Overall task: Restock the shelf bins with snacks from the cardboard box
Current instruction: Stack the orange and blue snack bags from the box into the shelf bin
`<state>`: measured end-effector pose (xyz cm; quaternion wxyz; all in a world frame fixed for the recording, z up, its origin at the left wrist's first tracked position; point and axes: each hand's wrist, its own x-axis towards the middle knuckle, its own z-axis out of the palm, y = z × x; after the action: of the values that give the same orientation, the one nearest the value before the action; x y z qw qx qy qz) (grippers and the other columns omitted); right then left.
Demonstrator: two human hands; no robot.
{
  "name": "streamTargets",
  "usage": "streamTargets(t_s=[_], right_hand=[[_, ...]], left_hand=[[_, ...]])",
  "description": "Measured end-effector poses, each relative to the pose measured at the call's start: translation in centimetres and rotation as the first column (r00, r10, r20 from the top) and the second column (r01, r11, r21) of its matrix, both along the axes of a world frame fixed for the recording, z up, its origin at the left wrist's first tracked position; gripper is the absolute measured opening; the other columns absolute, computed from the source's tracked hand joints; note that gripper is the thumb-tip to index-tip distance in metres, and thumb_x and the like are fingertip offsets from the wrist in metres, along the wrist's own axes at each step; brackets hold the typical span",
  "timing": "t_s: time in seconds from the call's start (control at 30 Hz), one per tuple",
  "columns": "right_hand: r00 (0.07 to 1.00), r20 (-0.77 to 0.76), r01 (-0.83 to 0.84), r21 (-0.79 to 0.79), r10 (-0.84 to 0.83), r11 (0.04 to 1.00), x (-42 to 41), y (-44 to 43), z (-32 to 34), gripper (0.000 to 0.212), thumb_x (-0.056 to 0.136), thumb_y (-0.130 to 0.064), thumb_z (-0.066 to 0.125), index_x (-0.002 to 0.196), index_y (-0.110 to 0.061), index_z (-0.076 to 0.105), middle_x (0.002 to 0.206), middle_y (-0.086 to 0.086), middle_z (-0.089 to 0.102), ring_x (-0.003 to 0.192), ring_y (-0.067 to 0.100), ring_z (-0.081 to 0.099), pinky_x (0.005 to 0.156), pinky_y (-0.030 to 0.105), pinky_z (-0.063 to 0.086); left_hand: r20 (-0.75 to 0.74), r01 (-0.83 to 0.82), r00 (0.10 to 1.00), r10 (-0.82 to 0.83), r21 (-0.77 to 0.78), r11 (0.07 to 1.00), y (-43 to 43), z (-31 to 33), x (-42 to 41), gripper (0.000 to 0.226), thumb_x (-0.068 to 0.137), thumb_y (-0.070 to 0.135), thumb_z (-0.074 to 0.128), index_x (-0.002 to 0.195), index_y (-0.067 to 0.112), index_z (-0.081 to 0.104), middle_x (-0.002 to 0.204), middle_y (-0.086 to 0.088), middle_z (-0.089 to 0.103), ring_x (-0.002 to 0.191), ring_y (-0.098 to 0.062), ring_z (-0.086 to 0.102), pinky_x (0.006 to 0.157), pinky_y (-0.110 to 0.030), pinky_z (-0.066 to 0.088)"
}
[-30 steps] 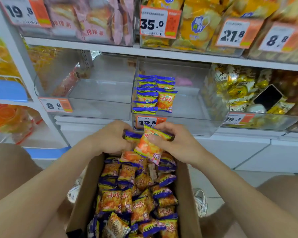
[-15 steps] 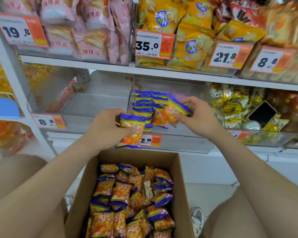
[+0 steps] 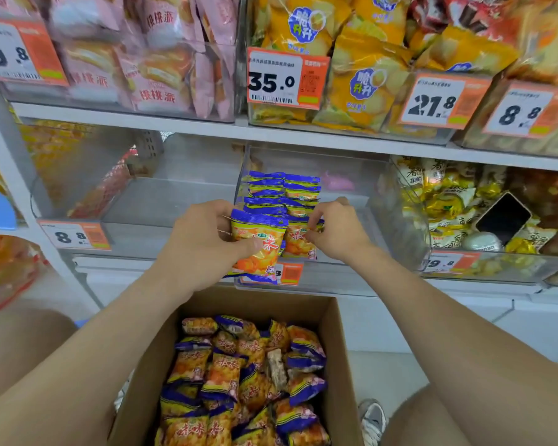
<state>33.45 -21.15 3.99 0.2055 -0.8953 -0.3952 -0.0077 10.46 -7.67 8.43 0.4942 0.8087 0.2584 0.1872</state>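
A brown cardboard box (image 3: 342,365) sits low in front of me, filled with several orange-and-purple snack packets (image 3: 239,378). My left hand (image 3: 200,246) grips one such packet (image 3: 258,249) upright in front of the clear middle shelf bin (image 3: 351,188). My right hand (image 3: 335,233) pinches the front packet (image 3: 298,241) standing in that bin, at the near end of a row of matching packets (image 3: 281,191). The bin's right half is bare.
An empty clear bin (image 3: 174,201) with an 8.8 tag stands to the left. A bin of yellow packets (image 3: 448,201) sits to the right. The upper shelf (image 3: 271,133) holds pink and yellow bags. My knees flank the box; a shoe (image 3: 372,420) is beside it.
Both hands lifted packets out of the box up to the bin. My right hand set its packet at the front of the row; my left hand brought its packet closer.
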Motion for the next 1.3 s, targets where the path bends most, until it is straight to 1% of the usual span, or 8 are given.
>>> streamTargets(t_s=[0.17,0.23,0.33,0.47,0.57,0.83,1.13,1.3], right_hand=[[0.998,0.063,-0.028,0.066,0.024,0.997,-1.5,-0.4,2.0,0.026,0.097,-0.04,0.071,0.088,-0.018,0.08,0.074,0.0,0.057,0.088,0.013,0.052,0.076,0.033,0.039],[0.96,-0.206,-0.111,0.341,0.19,0.934,-3.8,-1.2,4.6,0.04,0.101,-0.051,0.061,0.096,-0.016,0.079,0.068,-0.009,0.062,0.068,0.004,0.054,0.066,0.031,0.042],[0.741,-0.473,-0.26,0.452,0.476,0.853,-6.6,-2.6,6.4,0.03,0.092,-0.04,0.073,0.118,-0.024,0.074,0.105,-0.011,0.076,0.094,0.014,0.072,0.078,0.033,0.06],[0.791,-0.465,-0.152,0.48,0.397,0.864,-4.9,-3.6,5.6,0.031,0.083,-0.019,0.087,0.111,-0.024,0.074,0.106,-0.006,0.079,0.093,0.015,0.076,0.081,0.033,0.061],[0.889,-0.384,0.016,0.566,0.247,0.824,-2.2,-4.5,5.6,0.028,0.085,-0.015,0.087,0.109,-0.016,0.074,0.098,-0.002,0.08,0.08,0.006,0.074,0.07,0.025,0.056],[0.993,-0.118,-0.019,-0.032,0.015,0.999,-1.3,-3.3,2.1,0.033,0.078,-0.029,0.093,0.104,-0.017,0.075,0.1,-0.001,0.074,0.096,0.013,0.069,0.076,0.02,0.043],[0.989,-0.143,0.017,-0.094,-0.03,0.995,-1.8,-1.2,1.2,0.044,0.073,-0.042,0.095,0.105,-0.02,0.074,0.105,-0.002,0.066,0.103,0.02,0.064,0.085,0.033,0.053],[0.997,0.047,0.048,0.115,-0.053,0.992,-3.6,-2.4,4.2,0.02,0.086,-0.036,0.081,0.098,-0.02,0.074,0.085,-0.007,0.067,0.078,0.009,0.063,0.073,0.032,0.054]], left_hand=[[0.035,0.015,0.999,-0.016,0.038,0.999,-0.4,0.0,-0.4,0.031,0.082,0.033,0.088,0.107,0.032,0.07,0.097,0.014,0.078,0.087,-0.001,0.075,0.07,-0.024,0.063],[0.051,0.015,0.999,-0.018,0.05,0.999,-0.6,0.2,-0.4,0.03,0.082,0.034,0.088,0.107,0.034,0.071,0.095,0.016,0.077,0.086,0.002,0.074,0.066,-0.019,0.06],[0.1,0.027,0.994,-0.033,0.066,0.997,-1.1,0.4,0.0,0.035,0.08,0.035,0.089,0.11,0.033,0.07,0.093,0.016,0.075,0.086,0.003,0.072,0.061,-0.014,0.057],[0.141,0.003,0.99,-0.021,0.127,0.992,-1.7,0.0,0.5,0.055,0.083,0.042,0.085,0.129,0.031,0.057,0.106,0.015,0.069,0.089,0.004,0.068,0.064,-0.015,0.057],[0.101,0.004,0.994,-0.049,0.408,0.913,-1.8,-0.9,0.5,0.045,0.093,0.031,0.077,0.132,0.03,0.054,0.106,0.016,0.065,0.09,-0.002,0.065,0.077,-0.025,0.058],[-0.254,0.32,0.947,-0.196,0.773,0.547,-2.7,-2.4,0.8,0.042,0.102,0.023,0.063,0.142,0.025,0.055,0.14,0.004,0.057,0.132,-0.018,0.05,0.109,-0.035,0.047],[-0.333,0.379,0.925,-0.185,0.753,0.538,-2.5,-3.0,0.8,0.046,0.105,0.022,0.059,0.15,0.026,0.048,0.148,0.005,0.053,0.139,-0.015,0.044,0.114,-0.034,0.044],[-0.156,0.25,0.967,-0.202,0.738,0.627,-2.1,-2.3,-0.2,0.015,0.101,0.023,0.062,0.116,0.025,0.063,0.118,0.008,0.06,0.113,-0.009,0.054,0.089,-0.028,0.054]])
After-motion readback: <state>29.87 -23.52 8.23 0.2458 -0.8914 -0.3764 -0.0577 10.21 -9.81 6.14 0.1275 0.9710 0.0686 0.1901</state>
